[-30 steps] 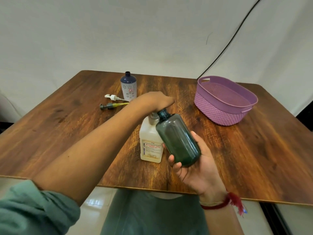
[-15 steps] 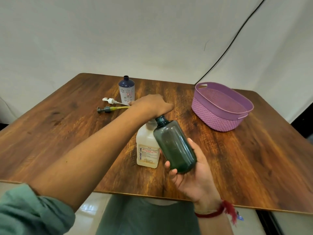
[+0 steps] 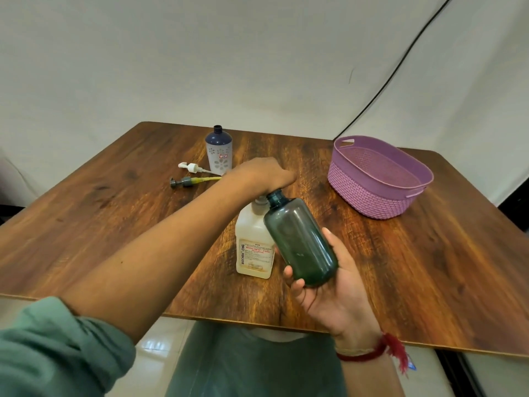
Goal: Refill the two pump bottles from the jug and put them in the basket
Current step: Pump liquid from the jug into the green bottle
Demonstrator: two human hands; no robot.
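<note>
On the tabletop point(image 3: 114, 224), far left, lie a grey pump head point(image 3: 183, 182) with a yellow tube and a white pump head point(image 3: 191, 167), beside an upright, uncapped blue-and-white bottle point(image 3: 219, 151). The left hand point(image 3: 263, 174) sits on top of the jug point(image 3: 253, 247); its fingers are hidden, so I cannot tell its grip. The right hand point(image 3: 329, 285) curls round the tilted dark green bottle point(image 3: 299, 242), whose neck is at the jug's top. The purple basket point(image 3: 378, 179) stands far right.

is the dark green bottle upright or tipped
Tipped. The right hand holds the green bottle slanted, capless neck leaning toward the jug.
</note>
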